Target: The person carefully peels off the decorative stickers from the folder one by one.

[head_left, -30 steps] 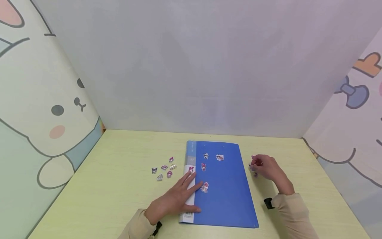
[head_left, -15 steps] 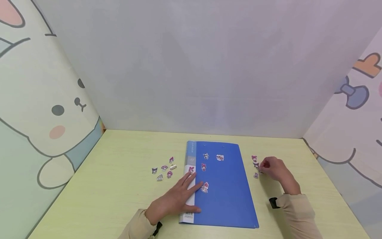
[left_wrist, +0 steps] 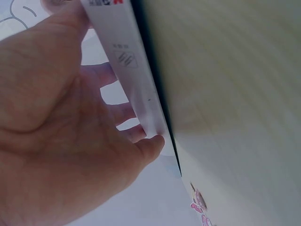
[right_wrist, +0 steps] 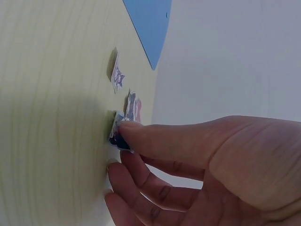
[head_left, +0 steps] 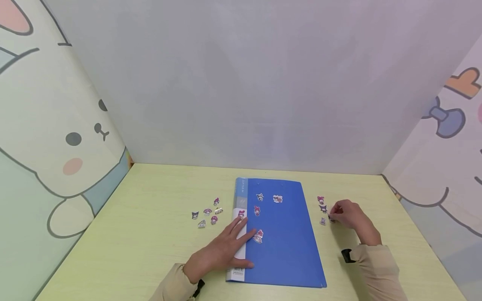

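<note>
A blue file folder [head_left: 286, 246] with a white and light-blue spine lies on the table. My left hand [head_left: 220, 252] rests on its spine side with spread fingers, and the left wrist view shows the palm beside the white spine [left_wrist: 124, 61]. Several cartoon stickers are on the cover, among them a pink and white one [head_left: 258, 236] by my left fingertips. To the right of the folder, my right hand [head_left: 351, 216] pinches a small dark sticker [right_wrist: 120, 141] between thumb and fingers, low at the tabletop. Close by lie 3 other stickers, including a purple one [head_left: 323, 221].
Left of the folder is a loose group of several small stickers, one of them pink [head_left: 214, 219]. The pale wooden table [head_left: 143, 234] ends at a grey back wall [head_left: 263, 104]. Cartoon-printed panels [head_left: 56, 125] stand at both sides.
My right hand has moved right and slightly towards me, uncovering the stickers beside the folder. It now holds one sticker a little apart from them. The left hand stays put.
</note>
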Demonstrator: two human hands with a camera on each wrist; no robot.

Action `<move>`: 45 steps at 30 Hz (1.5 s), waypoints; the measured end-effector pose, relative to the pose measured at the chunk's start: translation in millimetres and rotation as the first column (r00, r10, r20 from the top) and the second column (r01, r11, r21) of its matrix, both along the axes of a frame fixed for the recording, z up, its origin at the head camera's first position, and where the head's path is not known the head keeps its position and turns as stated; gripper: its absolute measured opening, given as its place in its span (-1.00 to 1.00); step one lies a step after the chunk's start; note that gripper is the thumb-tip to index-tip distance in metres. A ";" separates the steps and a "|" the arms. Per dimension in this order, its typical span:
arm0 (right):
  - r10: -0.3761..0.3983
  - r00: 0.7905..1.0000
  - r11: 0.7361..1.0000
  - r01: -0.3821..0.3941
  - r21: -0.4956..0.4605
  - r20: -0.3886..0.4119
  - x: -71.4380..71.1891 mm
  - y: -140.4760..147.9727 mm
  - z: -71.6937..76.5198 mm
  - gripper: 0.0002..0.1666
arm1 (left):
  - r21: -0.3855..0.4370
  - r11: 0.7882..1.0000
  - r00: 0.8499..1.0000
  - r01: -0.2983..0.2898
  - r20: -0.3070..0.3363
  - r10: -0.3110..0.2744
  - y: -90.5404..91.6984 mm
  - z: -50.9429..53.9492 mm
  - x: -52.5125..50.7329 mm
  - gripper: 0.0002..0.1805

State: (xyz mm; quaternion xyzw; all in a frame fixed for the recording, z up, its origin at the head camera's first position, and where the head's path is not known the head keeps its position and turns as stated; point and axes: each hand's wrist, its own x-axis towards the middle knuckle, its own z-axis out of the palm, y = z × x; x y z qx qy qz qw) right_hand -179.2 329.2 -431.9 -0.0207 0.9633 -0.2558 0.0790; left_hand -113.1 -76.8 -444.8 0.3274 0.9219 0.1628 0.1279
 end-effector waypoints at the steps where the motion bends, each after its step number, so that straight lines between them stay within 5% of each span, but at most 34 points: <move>1: -0.001 1.000 1.000 0.001 0.001 0.003 0.4 0.3 -0.1 -0.90 | 0.000 1.000 1.000 0.000 0.000 0.000 -0.1 0.1 0.1 0.01; 19: -0.004 0.999 1.000 0.004 -0.005 -0.046 -1.8 -3.3 -3.7 -0.96 | -0.021 1.000 1.000 -0.001 -0.013 0.001 0.8 -3.3 -1.4 0.00; 33: 0.070 0.962 0.990 -0.099 -0.096 -0.263 -7.0 -29.7 -12.8 -0.88 | -0.019 1.000 0.999 0.016 -0.033 -0.017 -0.2 2.0 0.1 -0.02; 45: 0.097 0.966 0.977 -0.139 -0.163 -0.242 -12.3 -58.6 -13.4 -0.76 | -0.060 0.998 0.998 0.037 -0.058 -0.040 4.4 5.0 5.9 -0.02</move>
